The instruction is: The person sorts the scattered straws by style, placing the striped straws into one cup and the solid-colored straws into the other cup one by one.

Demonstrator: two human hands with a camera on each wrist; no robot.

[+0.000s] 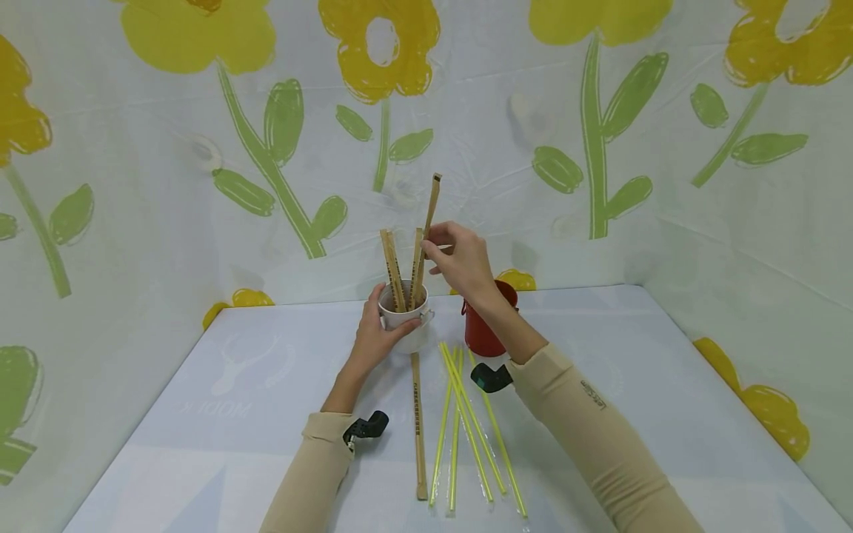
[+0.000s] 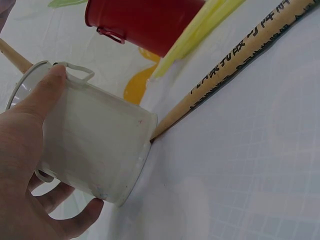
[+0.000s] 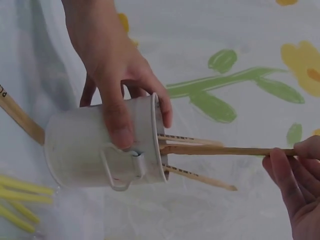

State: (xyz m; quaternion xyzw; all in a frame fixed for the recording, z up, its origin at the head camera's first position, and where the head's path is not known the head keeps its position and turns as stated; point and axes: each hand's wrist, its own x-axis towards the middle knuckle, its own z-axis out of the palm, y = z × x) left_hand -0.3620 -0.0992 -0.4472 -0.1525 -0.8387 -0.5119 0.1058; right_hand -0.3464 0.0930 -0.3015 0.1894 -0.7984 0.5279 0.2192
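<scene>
My left hand [image 1: 375, 334] grips the white metal bucket [image 2: 95, 135], thumb on the near side and fingers around the other. Several paper-wrapped chopstick packs [image 1: 393, 268] stand in this bucket, leaning apart. Between thumb and fingers, my right hand [image 1: 465, 260] pinches the upper part of another chopstick pack [image 3: 225, 150]. Its lower end is inside the bucket's mouth, while its top rises above the others. One more wrapped chopstick pack [image 1: 418, 429] lies on the table, its far end close to the bucket's base.
Several yellow straws [image 1: 466, 422] in clear wrappers lie loosely crossed to the right of the chopstick pack on the table. Behind them stands a red bucket [image 1: 485, 333], partly hidden by my right forearm. A flower-printed sheet [image 1: 480, 148] hangs beyond the table's back edge.
</scene>
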